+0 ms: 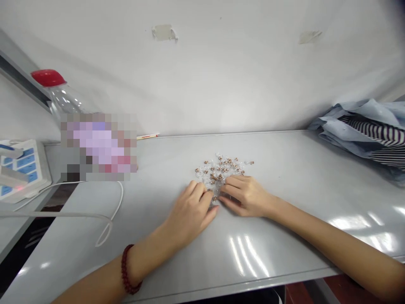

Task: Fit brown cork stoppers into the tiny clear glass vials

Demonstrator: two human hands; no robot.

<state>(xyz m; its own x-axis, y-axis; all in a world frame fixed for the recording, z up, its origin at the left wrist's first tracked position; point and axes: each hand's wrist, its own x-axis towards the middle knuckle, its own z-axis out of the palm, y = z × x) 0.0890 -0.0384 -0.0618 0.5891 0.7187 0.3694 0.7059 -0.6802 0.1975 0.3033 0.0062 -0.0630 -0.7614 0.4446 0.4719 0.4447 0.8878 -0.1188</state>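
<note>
Clear, small pieces with brown ends (pixel 220 168) lie in a loose heap on the grey bench (pixel 152 261), around the middle of its length and nearer the far edge than the near one. One piece sits slightly apart at the heap's right side.

Both bare hands reach the heap's near side, their fingertips close together. The left hand (pixel 191 211) is palm down, its fingers bent and its thumb just apart from the forefinger, with a piece near the tips; whether its grip is clamped on anything, I cannot tell. The right hand (pixel 242 195) curls its fingers over the near right part of the heap, thumb below them; its grip is partly hidden, so I cannot tell whether it is together on a piece. A dark red beaded bracelet (pixel 127 270) circles the left wrist.

Toward the far left corner are a bottle with a red cap (pixel 49 79) and a pixelated purple patch (pixel 99 143), with a thin stick (pixel 148 137) along the far edge. A white cable (pixel 122 196) loops over the bench's left side, near a white power strip (pixel 39 169). At the far right corner lies pale blue material (pixel 341 135) with striped cloth (pixel 387 135).
</note>
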